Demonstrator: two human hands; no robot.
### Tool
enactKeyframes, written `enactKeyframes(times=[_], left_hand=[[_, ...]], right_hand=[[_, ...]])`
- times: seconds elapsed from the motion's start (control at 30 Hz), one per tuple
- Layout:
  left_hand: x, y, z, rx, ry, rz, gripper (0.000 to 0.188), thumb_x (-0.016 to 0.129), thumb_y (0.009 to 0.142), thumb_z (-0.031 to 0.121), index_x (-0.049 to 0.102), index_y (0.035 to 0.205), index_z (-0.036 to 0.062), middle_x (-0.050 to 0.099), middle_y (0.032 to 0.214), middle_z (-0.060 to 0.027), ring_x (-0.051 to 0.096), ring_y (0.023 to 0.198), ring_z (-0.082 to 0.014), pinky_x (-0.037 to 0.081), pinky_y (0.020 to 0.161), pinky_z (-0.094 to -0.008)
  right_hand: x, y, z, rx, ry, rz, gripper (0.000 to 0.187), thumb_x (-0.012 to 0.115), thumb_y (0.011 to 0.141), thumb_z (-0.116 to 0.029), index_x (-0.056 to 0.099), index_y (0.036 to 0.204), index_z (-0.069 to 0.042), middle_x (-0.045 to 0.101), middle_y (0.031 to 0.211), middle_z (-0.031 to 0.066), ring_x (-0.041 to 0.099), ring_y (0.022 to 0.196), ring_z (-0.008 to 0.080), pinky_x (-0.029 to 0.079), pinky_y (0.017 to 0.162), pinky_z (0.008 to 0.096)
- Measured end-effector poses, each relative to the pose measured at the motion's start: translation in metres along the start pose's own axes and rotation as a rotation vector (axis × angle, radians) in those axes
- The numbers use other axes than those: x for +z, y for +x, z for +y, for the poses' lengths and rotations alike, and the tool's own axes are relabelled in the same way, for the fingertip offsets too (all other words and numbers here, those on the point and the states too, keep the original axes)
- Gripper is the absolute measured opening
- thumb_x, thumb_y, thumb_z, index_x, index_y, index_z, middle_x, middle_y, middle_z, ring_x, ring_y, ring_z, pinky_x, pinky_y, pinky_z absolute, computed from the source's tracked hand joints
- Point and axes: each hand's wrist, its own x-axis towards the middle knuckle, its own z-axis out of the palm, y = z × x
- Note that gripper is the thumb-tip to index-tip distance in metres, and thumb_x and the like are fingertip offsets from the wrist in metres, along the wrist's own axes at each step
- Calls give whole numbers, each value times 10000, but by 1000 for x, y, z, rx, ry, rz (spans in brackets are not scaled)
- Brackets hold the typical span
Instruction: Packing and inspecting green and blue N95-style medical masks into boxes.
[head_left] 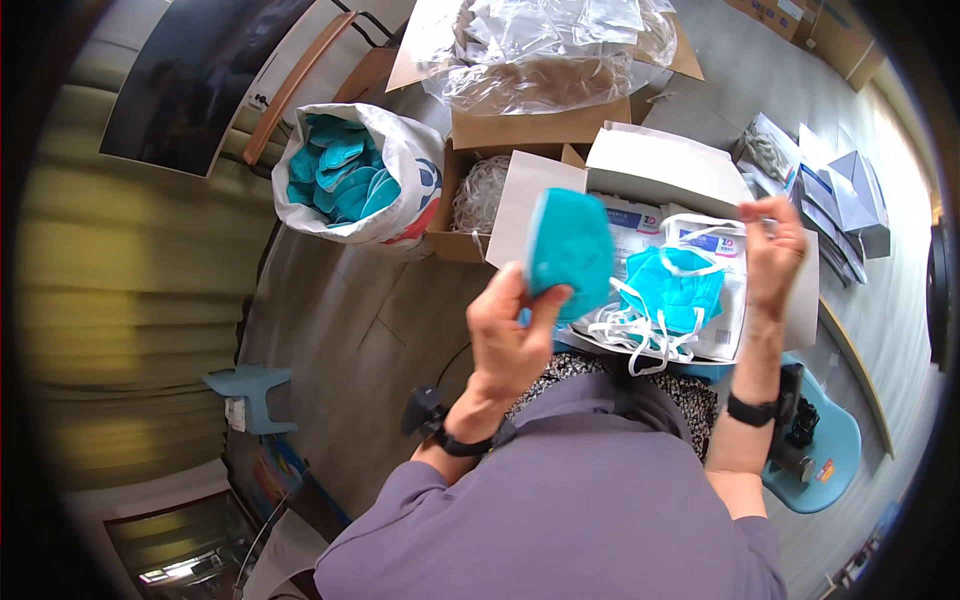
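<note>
My left hand [512, 325] is closed on a teal face mask [575, 245], held upright with its thumb across the lower part. To its right, a small pile of teal masks [676, 290] with tangled white straps lies on top of the white carton [665, 168]. My right hand [775, 255] is raised over the carton's right side, fingers pinched together. A white ear strap [690, 218] runs from the pile toward those fingertips, and they appear to grip its end. White printed packs [632, 225] lie inside the carton, partly covered by the masks.
A white sack [385, 190] full of teal masks stands at the left. Behind it are a brown box [460, 245] of white straps and a larger box [540, 125] of clear plastic bags. A blue stool [825, 450] is at my right, grey cartons [850, 195] at far right.
</note>
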Motion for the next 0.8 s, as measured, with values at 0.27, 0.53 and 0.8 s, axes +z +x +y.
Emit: enactKeyframes(times=[0.27, 0.53, 0.8], left_hand=[[-142, 116, -68, -86, 57, 435, 197, 649, 979, 227, 584, 898, 60, 569, 675, -1, 508, 525, -67, 347, 439, -224], [-42, 97, -39, -4, 237, -74, 184, 645, 960, 160, 703, 1082, 36, 700, 943, -30, 623, 767, -84, 488, 615, -225], [56, 63, -43, 265, 723, -507, 322, 784, 793, 258, 672, 995, 34, 671, 827, -116, 643, 774, -297, 498, 722, -403]], right_hand=[[-19, 1, -28, 169, 214, -80, 179, 703, 943, -213, 620, 880, -68, 699, 809, 55, 380, 490, -7, 282, 444, 151], [-26, -7, -32, 236, 363, -38, 192, 683, 960, -224, 609, 907, -55, 567, 690, -11, 383, 497, 6, 272, 449, 148], [-39, -17, -36, 158, 161, 61, 172, 693, 954, -197, 641, 910, -39, 489, 676, -86, 357, 539, -13, 237, 475, 164]])
